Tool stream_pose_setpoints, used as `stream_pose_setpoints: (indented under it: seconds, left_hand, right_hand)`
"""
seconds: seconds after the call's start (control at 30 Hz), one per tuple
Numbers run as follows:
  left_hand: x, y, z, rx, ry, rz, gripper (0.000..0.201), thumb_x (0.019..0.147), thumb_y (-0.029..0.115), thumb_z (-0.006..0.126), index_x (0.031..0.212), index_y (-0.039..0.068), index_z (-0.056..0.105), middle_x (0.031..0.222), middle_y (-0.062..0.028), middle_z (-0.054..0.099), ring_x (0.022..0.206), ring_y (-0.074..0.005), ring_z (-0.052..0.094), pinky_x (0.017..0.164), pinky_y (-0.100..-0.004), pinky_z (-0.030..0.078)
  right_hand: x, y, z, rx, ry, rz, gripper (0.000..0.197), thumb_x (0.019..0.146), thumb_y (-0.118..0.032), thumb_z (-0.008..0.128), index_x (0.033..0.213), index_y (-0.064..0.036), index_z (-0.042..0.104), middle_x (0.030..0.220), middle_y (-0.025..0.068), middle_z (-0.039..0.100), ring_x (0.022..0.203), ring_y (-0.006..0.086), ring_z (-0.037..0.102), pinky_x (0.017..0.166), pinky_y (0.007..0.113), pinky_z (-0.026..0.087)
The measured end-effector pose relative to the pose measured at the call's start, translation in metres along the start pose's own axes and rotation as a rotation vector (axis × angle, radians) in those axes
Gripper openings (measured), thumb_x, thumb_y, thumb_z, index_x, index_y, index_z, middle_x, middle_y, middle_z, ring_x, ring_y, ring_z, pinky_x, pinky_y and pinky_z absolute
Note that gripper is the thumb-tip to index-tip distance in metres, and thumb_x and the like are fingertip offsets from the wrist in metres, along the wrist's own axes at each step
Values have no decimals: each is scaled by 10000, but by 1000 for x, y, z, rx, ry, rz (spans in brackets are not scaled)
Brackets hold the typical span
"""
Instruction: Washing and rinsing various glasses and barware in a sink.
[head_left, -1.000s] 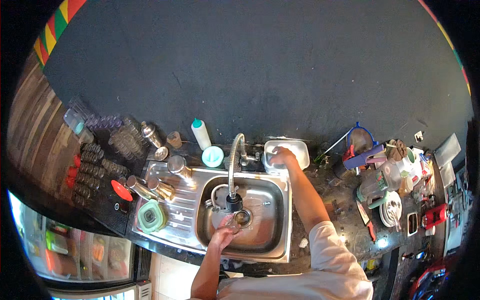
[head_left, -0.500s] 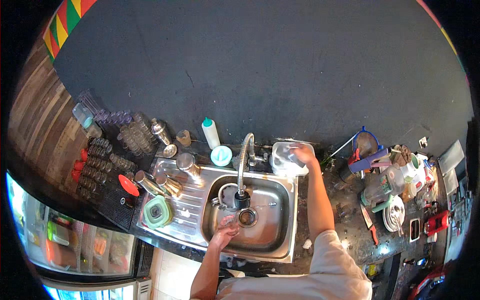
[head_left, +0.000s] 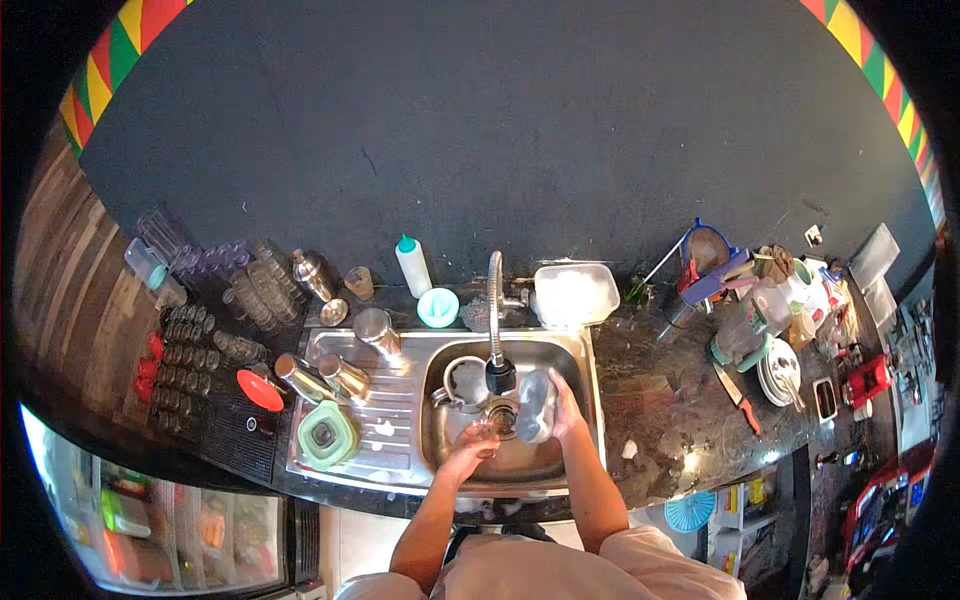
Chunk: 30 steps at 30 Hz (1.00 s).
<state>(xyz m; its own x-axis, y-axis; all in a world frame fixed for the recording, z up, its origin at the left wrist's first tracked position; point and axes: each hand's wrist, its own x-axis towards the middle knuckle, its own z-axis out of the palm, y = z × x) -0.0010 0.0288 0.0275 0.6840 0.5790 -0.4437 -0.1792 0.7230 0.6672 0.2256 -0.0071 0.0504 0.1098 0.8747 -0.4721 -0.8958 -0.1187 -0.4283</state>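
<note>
Over the sink (head_left: pixel 440 462), my left hand (head_left: pixel 468 452) has its fingers closed round a small clear glass (head_left: pixel 486 430). To its right, my right hand (head_left: pixel 566 405) grips a grey, soapy-looking sponge (head_left: pixel 537 405), with its fingers partly hidden behind it. The sponge and the glass are close together but look apart. A metal pitcher (head_left: pixel 463 380) stands in the sink at the back left, beside the hanging spring-hose faucet (head_left: pixel 497 310). The drain lies below my hands.
A white tub (head_left: pixel 578 293) of suds stands behind the sink. On the drainboard (head_left: pixel 395 395) are metal cups (head_left: pixel 345 375) and a green square container (head_left: pixel 327 436). A knife (head_left: pixel 738 400) and stacked plates (head_left: pixel 778 375) lie on the right counter; many glasses (head_left: pixel 187 350) stand left.
My right hand has come from the white tub down to the sink, now with the grey sponge in it. My left hand, still round the glass, has shifted slightly right.
</note>
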Motion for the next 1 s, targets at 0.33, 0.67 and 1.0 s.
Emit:
stream_pose_setpoints:
  seconds: [0.33,0.67,1.0]
  left_hand:
    - [6,13,-43,583,-109,296,456,609,-54,719,994,84,517,809,6,526,728,-92,524,643,-244,464]
    - [10,53,-22,931,-142,214,520,533,68,767,999,13,543,865,-70,620,844,-130,582,744,-272,470]
    - [23,46,-10,-35,119,185,216,835,274,596,881,63,595,844,-52,622,767,-169,593,730,-310,474]
  right_hand:
    - [9,47,11,-762,101,-274,426,757,-282,609,1101,-54,507,1103,108,552,1043,196,499,890,323,366]
    - [-47,55,65,-1558,-53,-339,379,710,-154,602,1055,2,599,1106,170,582,1007,244,552,853,317,424]
    - [-28,108,36,-1112,-110,-590,244,764,-57,564,993,-27,643,843,72,657,767,157,577,700,303,460]
